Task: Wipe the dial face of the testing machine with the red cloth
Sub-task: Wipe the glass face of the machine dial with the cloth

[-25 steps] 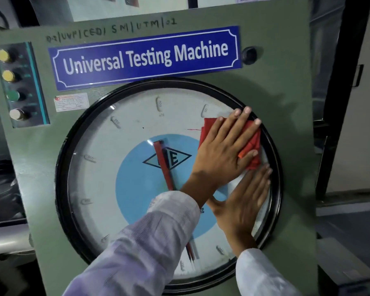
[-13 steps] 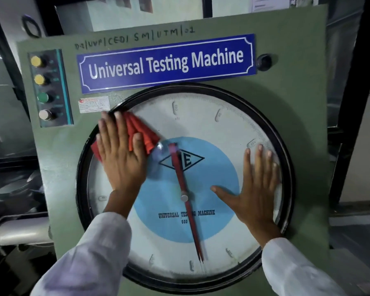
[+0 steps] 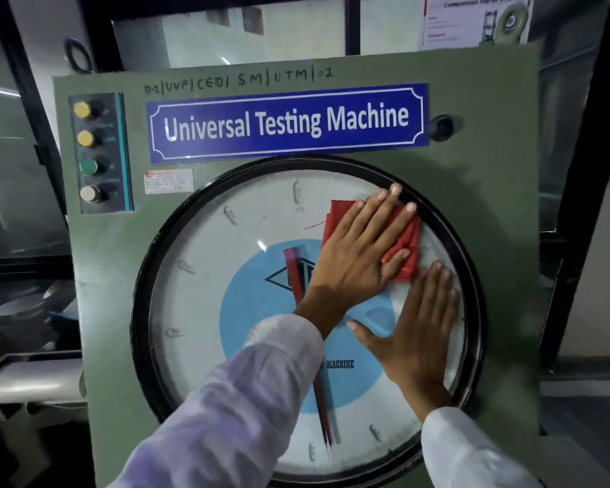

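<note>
The left hand [image 3: 360, 255] lies flat on the upper right of the dial face [image 3: 205, 311], fingers spread and pressing the folded red cloth [image 3: 407, 248] against the glass; it pins the cloth under the palm and does not grip it. Most of the cloth is hidden beneath that hand, only its left corner and right folds showing, right up against the black bezel [image 3: 141, 311]. The right hand [image 3: 416, 332] rests open and flat just below, fingers close together pointing up, their tips nearly at the cloth's lower edge; I can't tell whether they touch it. The left forearm in a white sleeve [image 3: 226, 410] crosses the dial and covers the hub of the red pointer [image 3: 293, 272] and most of the diamond logo. Of the printed name on the blue disc, only "MACHINE" is readable. The scale numbers are blurred. Above sits the blue nameplate [image 3: 286, 123], and at left a panel of push buttons [image 3: 88, 153]
</note>
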